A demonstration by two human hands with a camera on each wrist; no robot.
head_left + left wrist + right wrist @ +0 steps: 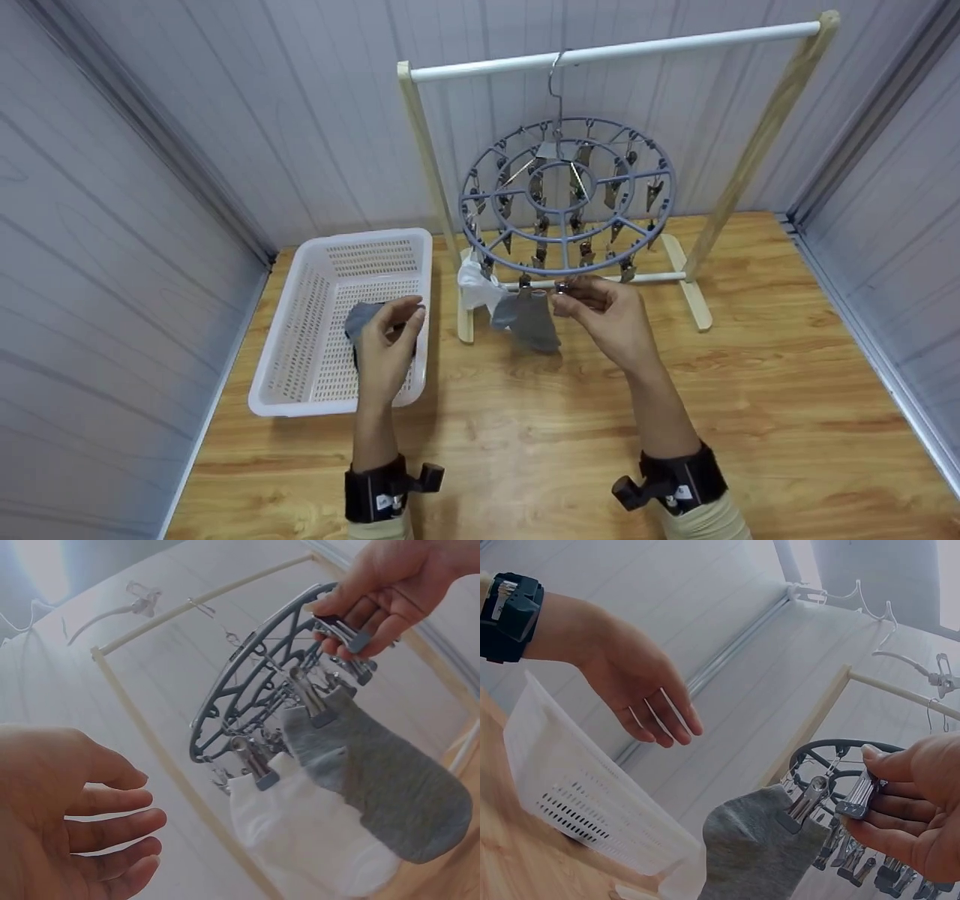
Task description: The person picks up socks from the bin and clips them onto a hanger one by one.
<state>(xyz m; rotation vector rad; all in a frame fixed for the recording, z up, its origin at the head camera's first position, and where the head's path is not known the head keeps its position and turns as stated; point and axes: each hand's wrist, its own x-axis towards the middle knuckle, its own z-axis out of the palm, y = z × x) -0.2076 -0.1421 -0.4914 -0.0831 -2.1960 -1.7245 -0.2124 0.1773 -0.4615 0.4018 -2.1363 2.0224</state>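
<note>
My right hand (pixel 615 322) pinches a metal clip (pixel 345 634) between thumb and fingers at the near edge of the round grey hanger (pixel 564 240). Beside that clip, a grey sock (pixel 409 791) hangs from another clip by its cuff. Left of it, a white sock (pixel 300 832) dangles from a clip on the same rim. Over the right side of the white basket (pixel 315 409) is my left hand (pixel 384 356), fingers relaxed and holding nothing. Beneath it in the basket lies a blue-grey cloth piece (pixel 360 319), partly hidden by the hand, with something dark next to it.
A rack with a white top rod (pixel 637 49) and wooden legs (pixel 757 150) carries the hanger by its hook (pixel 555 79). Several unused clips (pixel 652 196) hang around its rings. Wooden floor (pixel 510 450) lies below, with ribbed white walls (pixel 112 225) at the sides and back.
</note>
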